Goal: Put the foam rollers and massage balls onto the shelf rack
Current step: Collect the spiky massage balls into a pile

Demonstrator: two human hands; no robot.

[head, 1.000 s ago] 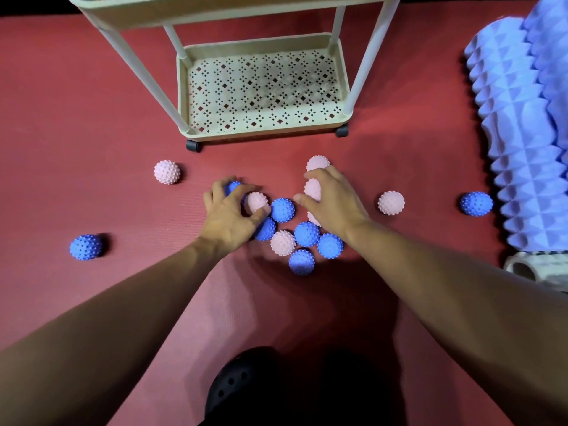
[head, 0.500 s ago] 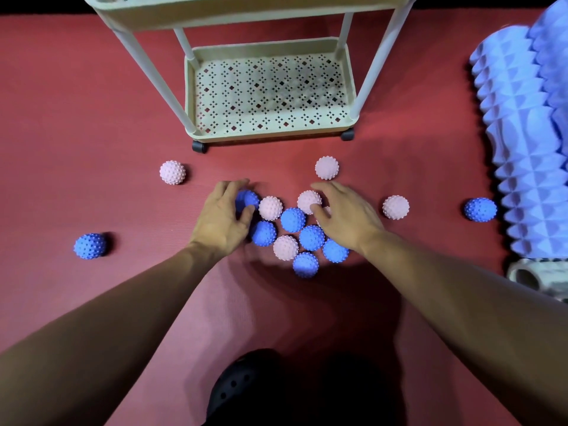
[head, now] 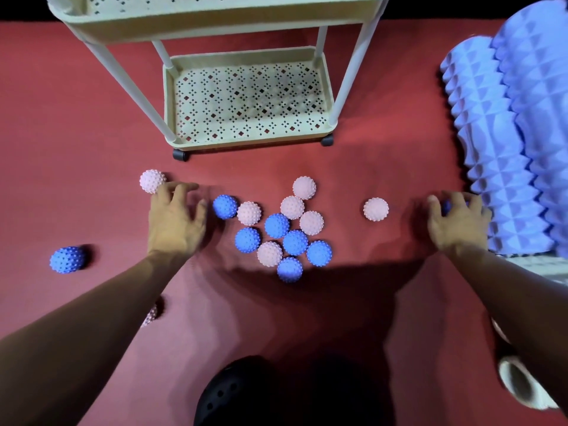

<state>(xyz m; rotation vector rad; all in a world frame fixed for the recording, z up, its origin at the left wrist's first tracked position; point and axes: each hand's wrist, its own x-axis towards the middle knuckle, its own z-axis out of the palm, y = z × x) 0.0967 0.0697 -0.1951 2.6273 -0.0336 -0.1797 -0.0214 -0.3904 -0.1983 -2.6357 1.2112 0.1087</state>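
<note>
Several spiky blue and pink massage balls [head: 278, 225] lie clustered on the red mat in front of the cream shelf rack [head: 246, 55]. My left hand [head: 176, 221] is spread flat to the left of the cluster, its fingertips beside a lone pink ball [head: 151, 180]. My right hand [head: 458, 221] is far right, fingers curled over a blue ball [head: 446, 206] that shows between them, close against a purple foam roller [head: 485, 155]. A second purple roller [head: 541, 96] lies behind it. Another pink ball [head: 376, 209] sits between the cluster and my right hand.
The rack's perforated lower shelf [head: 325, 87] holds nothing; an upper tray [head: 215, 23] hangs over it. A blue ball [head: 67, 259] lies far left and a pink one [head: 150, 315] peeks from under my left forearm. A cream roller [head: 519, 385] lies bottom right, a black shoe [head: 227, 392] below.
Both hands left the ball cluster and moved apart: the left went out toward the lone pink ball, the right went far right onto the blue ball by the rollers.
</note>
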